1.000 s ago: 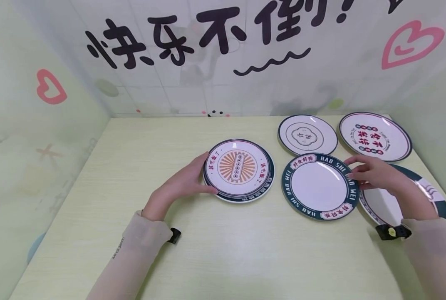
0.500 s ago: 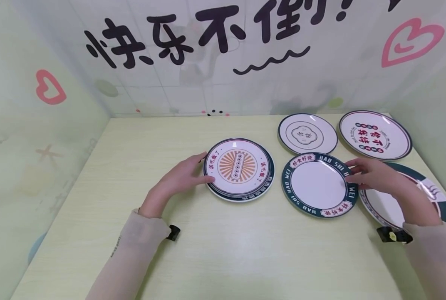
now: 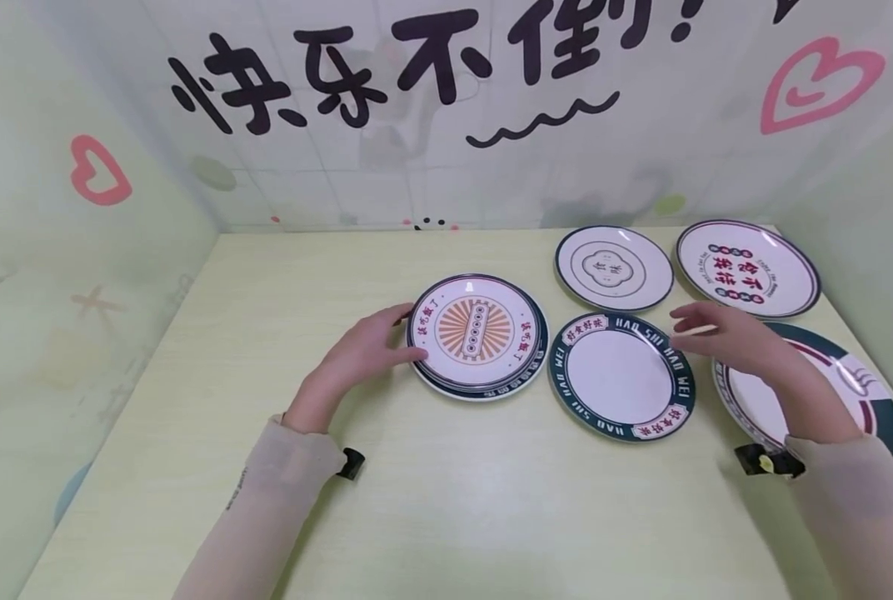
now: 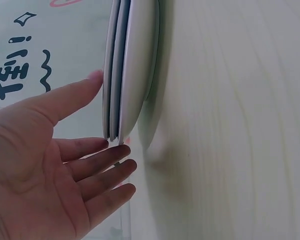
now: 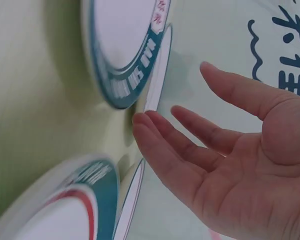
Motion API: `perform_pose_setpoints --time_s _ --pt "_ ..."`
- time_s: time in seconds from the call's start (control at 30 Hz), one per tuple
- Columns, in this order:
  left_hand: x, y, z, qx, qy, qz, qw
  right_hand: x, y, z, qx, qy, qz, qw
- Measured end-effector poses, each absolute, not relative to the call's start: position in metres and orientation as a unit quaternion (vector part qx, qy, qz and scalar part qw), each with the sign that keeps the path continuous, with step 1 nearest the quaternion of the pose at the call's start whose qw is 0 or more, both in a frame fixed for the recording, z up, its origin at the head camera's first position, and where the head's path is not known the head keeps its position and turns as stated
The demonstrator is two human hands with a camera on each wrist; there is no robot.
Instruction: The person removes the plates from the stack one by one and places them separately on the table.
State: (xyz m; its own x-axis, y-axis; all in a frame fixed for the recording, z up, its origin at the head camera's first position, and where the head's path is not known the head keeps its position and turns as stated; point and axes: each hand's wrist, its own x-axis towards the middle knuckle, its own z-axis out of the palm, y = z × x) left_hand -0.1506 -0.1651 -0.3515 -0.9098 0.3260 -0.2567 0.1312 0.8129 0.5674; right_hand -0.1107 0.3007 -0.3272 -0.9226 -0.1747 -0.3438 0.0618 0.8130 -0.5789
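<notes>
Left of the other plates sits a stack of plates (image 3: 471, 342), its top one white with an orange sunburst. My left hand (image 3: 367, 343) is at the stack's left edge, fingers fairly straight. In the left wrist view its thumb (image 4: 80, 95) and fingertips are right at the rims of the stacked plates (image 4: 121, 75). To the right of the stack lies a white plate with a broad green lettered rim (image 3: 621, 421). My right hand (image 3: 731, 337) hovers by that plate's upper right rim, fingers loosely extended and holding nothing; the right wrist view shows its empty palm (image 5: 250, 170).
Behind are a white plate with a grey emblem (image 3: 613, 268) and one with red characters (image 3: 749, 268). A large green-and-white plate (image 3: 761, 400) lies under the right forearm. A printed wall (image 3: 326, 167) bounds the table (image 3: 446, 500) at the back.
The green-rimmed plate has shifted left toward the stack. My right hand moved left a little and its fingers came off the rim. My left hand stays at the stack, its thumb slightly higher.
</notes>
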Motion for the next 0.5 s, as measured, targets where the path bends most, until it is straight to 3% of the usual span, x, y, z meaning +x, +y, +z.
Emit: perform_pose_setpoints --time_s 0.27,0.5 --pt "-0.152 -0.163 -0.352 0.089 0.935 0.298 0.171 -0.122 0.262 -0.319 -0.045 0.917 -0.371 0.141" --pt "-0.153 -0.161 -0.352 0.075 0.931 0.316 0.166 -0.124 0.223 -0.327 -0.124 0.878 -0.432 0.161"
